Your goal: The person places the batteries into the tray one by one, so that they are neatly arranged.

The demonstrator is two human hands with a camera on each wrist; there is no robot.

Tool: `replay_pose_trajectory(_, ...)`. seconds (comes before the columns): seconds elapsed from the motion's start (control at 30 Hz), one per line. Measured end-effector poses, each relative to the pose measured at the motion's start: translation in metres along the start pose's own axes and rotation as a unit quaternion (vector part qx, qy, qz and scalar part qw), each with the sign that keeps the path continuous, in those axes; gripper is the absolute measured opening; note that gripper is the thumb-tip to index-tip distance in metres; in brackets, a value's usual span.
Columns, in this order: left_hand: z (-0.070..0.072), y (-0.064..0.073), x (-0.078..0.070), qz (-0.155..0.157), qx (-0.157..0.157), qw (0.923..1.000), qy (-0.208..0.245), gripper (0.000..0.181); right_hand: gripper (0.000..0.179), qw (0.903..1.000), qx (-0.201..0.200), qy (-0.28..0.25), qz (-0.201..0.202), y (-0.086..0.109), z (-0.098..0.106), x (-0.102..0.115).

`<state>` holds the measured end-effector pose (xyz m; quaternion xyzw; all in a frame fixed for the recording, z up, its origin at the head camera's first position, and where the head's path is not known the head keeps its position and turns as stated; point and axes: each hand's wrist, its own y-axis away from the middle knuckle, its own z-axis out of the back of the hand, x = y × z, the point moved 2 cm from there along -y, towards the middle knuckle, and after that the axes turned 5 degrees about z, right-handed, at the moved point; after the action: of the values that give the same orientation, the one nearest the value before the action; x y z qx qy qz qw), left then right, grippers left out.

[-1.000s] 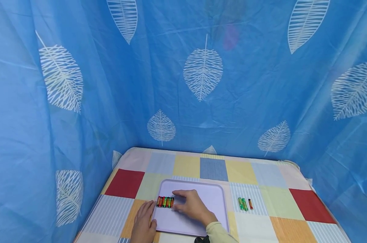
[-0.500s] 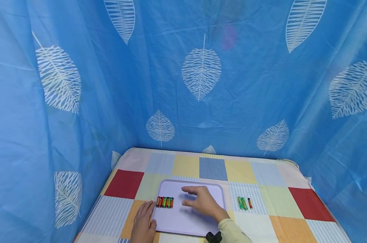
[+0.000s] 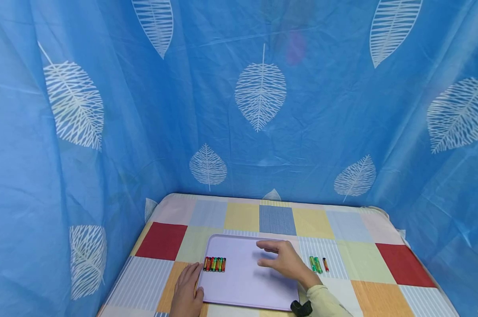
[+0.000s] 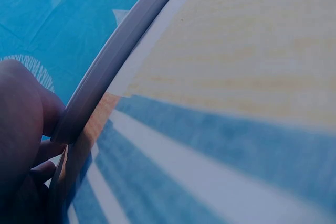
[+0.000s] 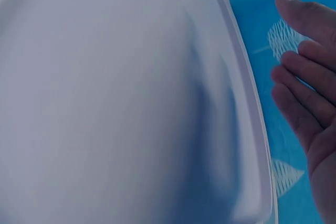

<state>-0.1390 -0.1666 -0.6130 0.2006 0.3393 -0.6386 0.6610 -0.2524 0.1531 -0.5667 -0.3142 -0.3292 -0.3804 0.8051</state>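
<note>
Batts (image 3: 318,265): 3 R of tray (image 3: 247,284)

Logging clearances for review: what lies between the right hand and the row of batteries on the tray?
Between the right hand and the row of batteries, the head view shows only a bare stretch of the lilac tray.

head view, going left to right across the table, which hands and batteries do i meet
Left hand → row of side-by-side batteries → right hand → two green batteries → lone black-ended battery
</note>
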Motion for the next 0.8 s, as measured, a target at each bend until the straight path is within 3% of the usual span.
replay_pose_trajectory(0.3, 0.001, 0.000, 0.000, 0.007, 0.005, 1.0000, -0.001, 0.064, 0.051, 0.9996, 0.001, 0.028, 0.000, 0.024, 0.028, -0.019)
replay_pose_trajectory(0.8, 0.002, 0.001, -0.001, 0.013, 0.012, 0.9998, -0.002, 0.064, 0.054, 0.9975, 0.000, 0.060, -0.038, 0.058, 0.078, -0.041)
